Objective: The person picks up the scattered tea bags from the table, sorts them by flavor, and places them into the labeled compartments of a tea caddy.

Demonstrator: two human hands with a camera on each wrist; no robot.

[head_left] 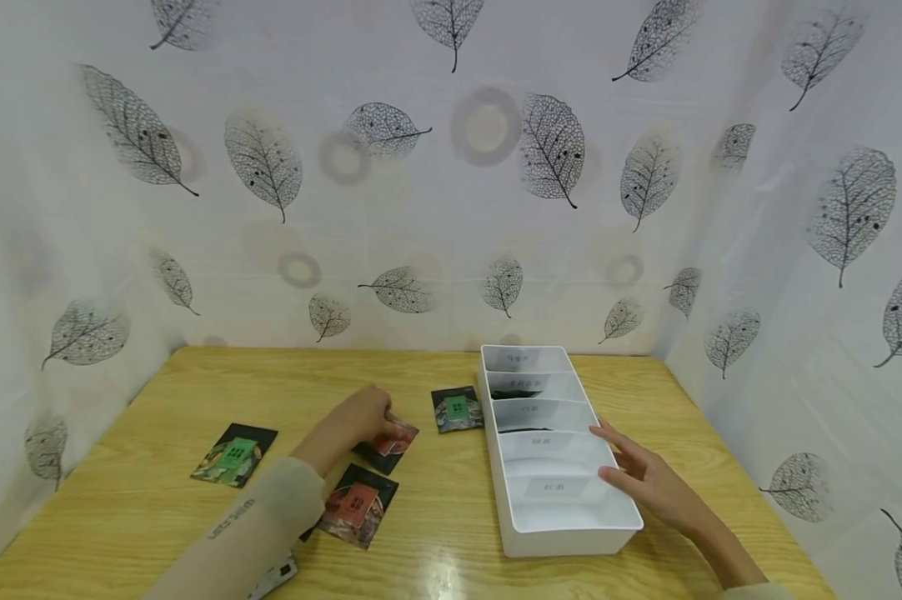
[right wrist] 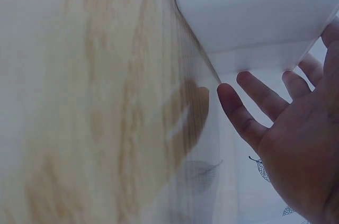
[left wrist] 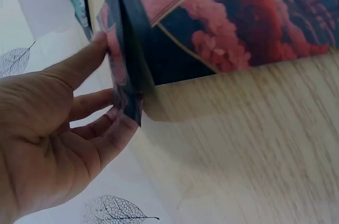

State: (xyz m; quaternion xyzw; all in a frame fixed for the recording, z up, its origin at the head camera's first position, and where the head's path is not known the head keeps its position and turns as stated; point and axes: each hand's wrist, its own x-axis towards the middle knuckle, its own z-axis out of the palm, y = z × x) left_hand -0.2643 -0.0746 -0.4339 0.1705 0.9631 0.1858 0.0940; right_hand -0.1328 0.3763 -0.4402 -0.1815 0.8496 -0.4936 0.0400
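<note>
My left hand [head_left: 352,425] pinches a dark sachet with a red label [head_left: 397,443] between thumb and fingers. In the left wrist view that sachet [left wrist: 117,60] stands on edge, thumb on one face and fingertips at its lower edge. Nearer me lies a second red-labelled sachet [head_left: 357,506], flat on the table. My right hand [head_left: 646,482] is at the right side of a long white divided box [head_left: 499,500], its thumb over the rim. Spread, fairly straight fingers [right wrist: 249,115] show beside the box wall in the right wrist view.
Green-labelled sachets lie on the table, one at left [head_left: 235,454] and one against the box's left side [head_left: 457,408]. Dark sachets [head_left: 516,393] show in two middle compartments. Another item [head_left: 277,575] is partly hidden under the left sleeve. A leaf-patterned curtain [head_left: 436,208] surrounds the table.
</note>
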